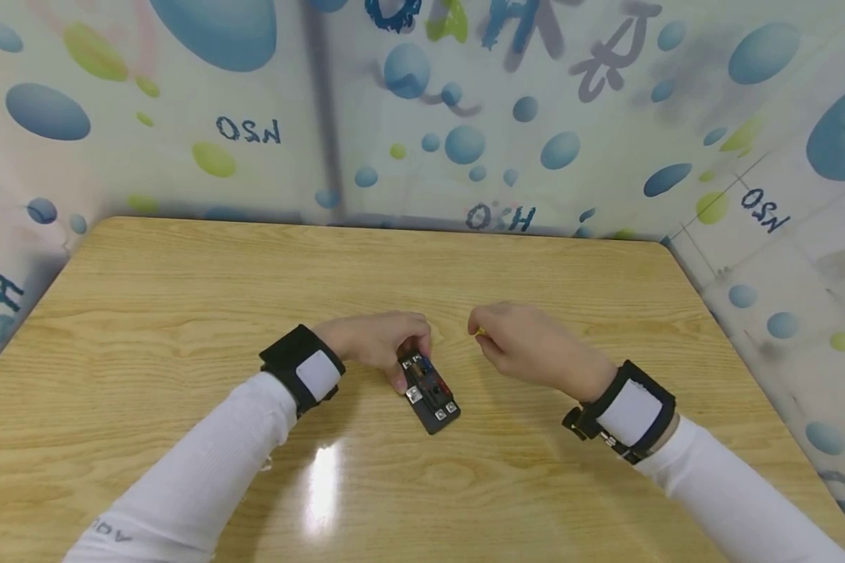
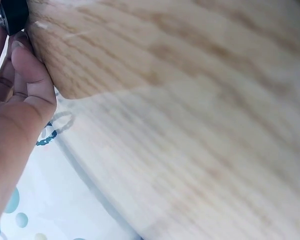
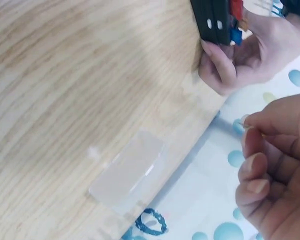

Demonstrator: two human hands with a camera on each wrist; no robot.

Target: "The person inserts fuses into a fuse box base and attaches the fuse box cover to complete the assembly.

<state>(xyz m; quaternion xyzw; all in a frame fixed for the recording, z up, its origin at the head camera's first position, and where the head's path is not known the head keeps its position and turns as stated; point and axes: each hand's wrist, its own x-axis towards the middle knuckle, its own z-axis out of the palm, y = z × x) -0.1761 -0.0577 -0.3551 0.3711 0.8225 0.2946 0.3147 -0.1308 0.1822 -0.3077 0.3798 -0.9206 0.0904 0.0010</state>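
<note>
My left hand grips the far end of a small black module, a slim plate with silver screw terminals and red and blue parts. It is tilted over the wooden table. Thumb and fingers hold its edges in the right wrist view, where the black back shows. In the left wrist view only a corner of the module with a screw appears above my fingers. To the right, apart from it, my right hand pinches a tiny yellow item between thumb and forefinger; most of it is hidden and I cannot tell its kind.
The wooden table stretches under both hands, with a bright glare spot near its front. Behind it and at the sides hang pale sheets printed with blue and green dots and lettering. Black straps with white patches wrap both wrists.
</note>
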